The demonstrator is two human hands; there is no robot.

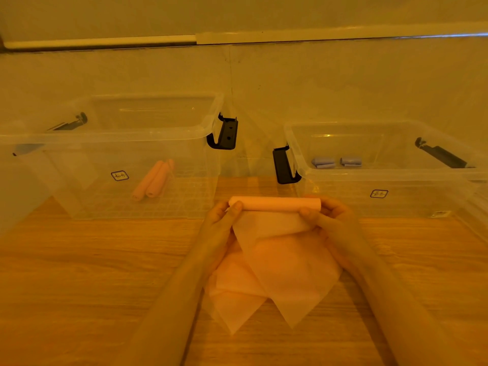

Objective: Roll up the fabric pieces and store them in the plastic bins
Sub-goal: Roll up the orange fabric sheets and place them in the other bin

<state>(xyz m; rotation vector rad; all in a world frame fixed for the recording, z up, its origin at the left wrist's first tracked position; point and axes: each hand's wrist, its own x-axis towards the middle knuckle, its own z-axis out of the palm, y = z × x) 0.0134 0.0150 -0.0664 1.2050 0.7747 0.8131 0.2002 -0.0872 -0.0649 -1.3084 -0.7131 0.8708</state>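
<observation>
Both hands, left hand (221, 215) and right hand (327, 215), grip pink fabric roll (274, 203); bin labels (119, 175) unreadable

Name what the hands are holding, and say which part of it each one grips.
A half-rolled pink fabric piece: left hand grips the roll's left end, right hand its right end.

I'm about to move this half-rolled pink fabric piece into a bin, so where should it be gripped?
Grip the half-rolled pink fabric piece at both ends of its tight roll, from above, as the left hand and right hand do. The roll lies sideways and its loose tail hangs toward the person, so pinching the ends likely stops it unrolling.
</observation>
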